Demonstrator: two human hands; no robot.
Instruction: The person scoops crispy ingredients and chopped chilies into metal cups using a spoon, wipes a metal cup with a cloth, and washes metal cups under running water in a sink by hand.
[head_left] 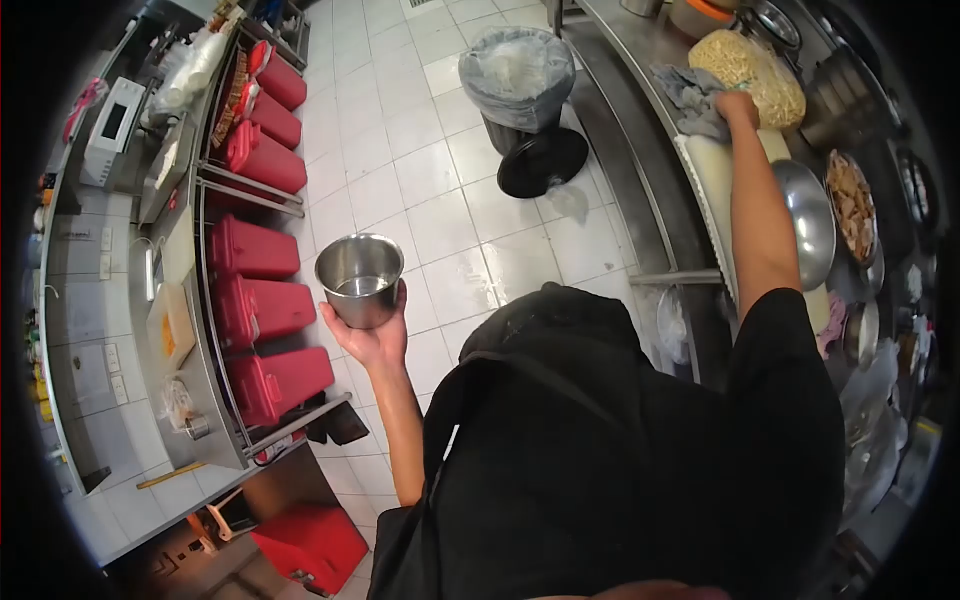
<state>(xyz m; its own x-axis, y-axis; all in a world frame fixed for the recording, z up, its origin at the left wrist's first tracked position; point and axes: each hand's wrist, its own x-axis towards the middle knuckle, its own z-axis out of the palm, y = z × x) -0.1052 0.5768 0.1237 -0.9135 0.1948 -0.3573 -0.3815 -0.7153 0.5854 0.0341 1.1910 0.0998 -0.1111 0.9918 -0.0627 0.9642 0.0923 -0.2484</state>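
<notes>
My left hand [372, 342] supports a steel container [358, 290] from below, with fingers curled round its base and side. The container stands upright over the floor, its mouth facing up, and I see no contents beyond a shiny bottom. On the steel counter at the right, my right hand [738, 106] is closed on a crumpled grey cloth [692, 100]. Just beyond that hand lies a clear bag of pale yellow shreds or noodles [752, 75]. A white cutting board [708, 190] and a large steel bowl [806, 225] sit beneath and beside my right forearm.
A lined trash bin [515, 80] stands on the tiled floor, its black lid [543, 163] leaning against it. Several red bins [262, 310] fill the shelves under the left counter. A tray of brown food pieces [851, 208] is on the right counter.
</notes>
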